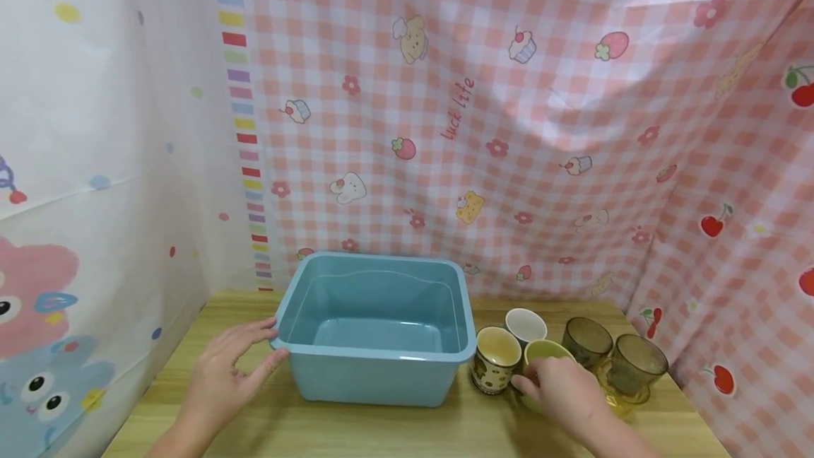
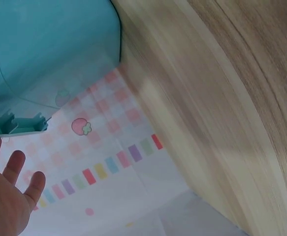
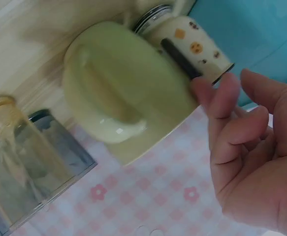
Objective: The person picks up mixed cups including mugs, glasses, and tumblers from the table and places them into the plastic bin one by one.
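My left hand (image 1: 222,370) has its fingers stretched out, touching the left rim of a light blue plastic tub (image 1: 375,377). In the left wrist view its fingers (image 2: 14,164) reach up towards the tub's edge. My right hand (image 1: 569,391) is over a yellow-green mug (image 1: 540,350), partly covering it, beside a cream patterned mug (image 1: 492,366). In the right wrist view, its bent fingers are near the green mug's rim and a dark handle (image 3: 180,59) by the patterned mug. A gap separates thumb and index finger; the fingertips' contact is partly hidden.
Behind the mugs stands a white cup (image 1: 525,324). Two smoky glasses (image 1: 586,341) and a yellow transparent glass (image 1: 626,401) are at the right. The wooden tabletop (image 1: 356,430) ends at a pink checked cloth (image 1: 407,218) behind and side cloths.
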Demonstrator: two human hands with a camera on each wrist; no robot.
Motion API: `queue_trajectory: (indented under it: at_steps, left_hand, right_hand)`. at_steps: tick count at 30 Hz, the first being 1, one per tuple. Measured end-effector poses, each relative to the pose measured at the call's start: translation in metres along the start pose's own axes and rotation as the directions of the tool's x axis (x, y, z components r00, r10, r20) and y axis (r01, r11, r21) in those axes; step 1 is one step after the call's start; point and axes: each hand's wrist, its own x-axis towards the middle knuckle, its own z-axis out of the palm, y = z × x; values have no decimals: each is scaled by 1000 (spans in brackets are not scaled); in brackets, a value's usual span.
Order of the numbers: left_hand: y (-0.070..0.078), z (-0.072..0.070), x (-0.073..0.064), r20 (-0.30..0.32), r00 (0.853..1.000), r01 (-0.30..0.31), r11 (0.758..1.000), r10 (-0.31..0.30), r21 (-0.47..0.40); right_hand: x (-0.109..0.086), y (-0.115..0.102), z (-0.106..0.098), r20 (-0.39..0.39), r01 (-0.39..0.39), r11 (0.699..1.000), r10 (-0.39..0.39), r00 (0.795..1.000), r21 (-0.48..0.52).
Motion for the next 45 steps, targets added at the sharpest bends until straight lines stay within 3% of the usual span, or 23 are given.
queue_trajectory:
  at_steps: [10, 27, 32, 39, 45]
  left_hand:
    - [-1, 1, -1, -5, 1000, -11, 1000, 11, -9]
    - [-3, 3, -3, -23, 1000, -9, 1000, 8, -22]
    - [-2, 2, -3, -15, 1000, 7, 1000, -7, -13]
    - [-2, 2, -4, -15, 1000, 14, 1000, -15, -19]
    - [-2, 3, -4, -19, 1000, 12, 1000, -13, -22]
  right_hand:
    - [-1, -8, 10, 64, -84, 996, 83, 994, 7]
    - [3, -11, 14, 62, -106, 993, 103, 993, 49]
    - [4, -10, 15, 61, -111, 990, 106, 992, 87]
    - [2, -12, 17, -9, -83, 986, 85, 996, 143]
    - [2, -14, 22, 20, -153, 957, 153, 988, 246]
